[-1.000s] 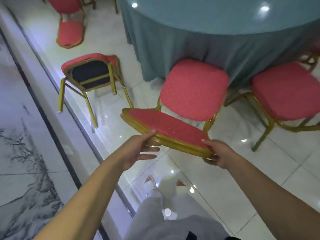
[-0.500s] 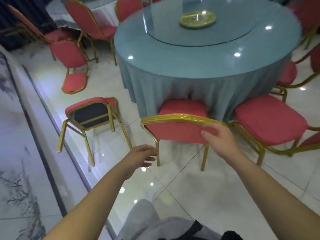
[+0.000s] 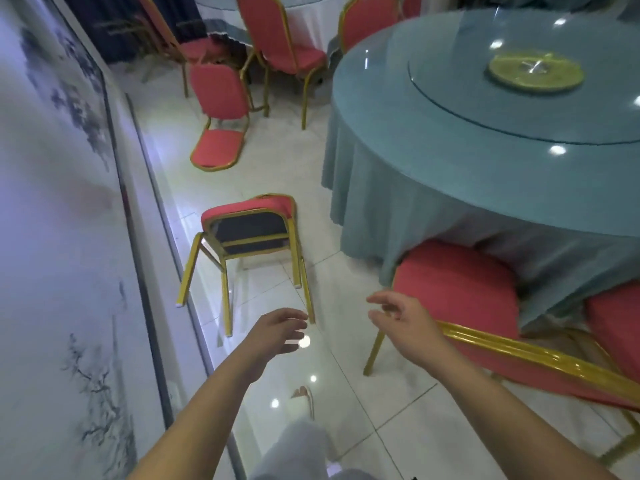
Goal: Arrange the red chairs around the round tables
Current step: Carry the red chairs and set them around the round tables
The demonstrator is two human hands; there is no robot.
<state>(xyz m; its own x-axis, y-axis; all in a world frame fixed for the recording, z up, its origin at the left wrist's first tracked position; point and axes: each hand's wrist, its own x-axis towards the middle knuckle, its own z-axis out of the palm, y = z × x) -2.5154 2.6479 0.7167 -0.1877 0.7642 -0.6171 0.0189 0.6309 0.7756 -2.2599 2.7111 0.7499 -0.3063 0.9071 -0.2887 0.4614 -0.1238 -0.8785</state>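
While one red chair [image 3: 457, 289] stands upright with its seat pushed under the cloth of the round desk [image 3: 433, 188] and its gold back rail nearest the person, a toppled chair [image 3: 249, 233] lies on the floor between the desk and the wall. Its dark underside faces the camera and its four gold legs point back toward the person. A second toppled chair [image 3: 218, 109] lies farther along the wall, and more red chairs [image 3: 277, 39] stand upright beyond it. The floor [image 3: 346, 382] is glossy white tile that mirrors the ceiling lights; a pale wall panel [image 3: 52, 237] carries an ink-style painting. Both hands hold nothing and reach forward with fingers loosely spread: the left hand [image 3: 277, 336] near the toppled chair's closest leg, the right hand [image 3: 405, 323] just beside the upright chair's back.
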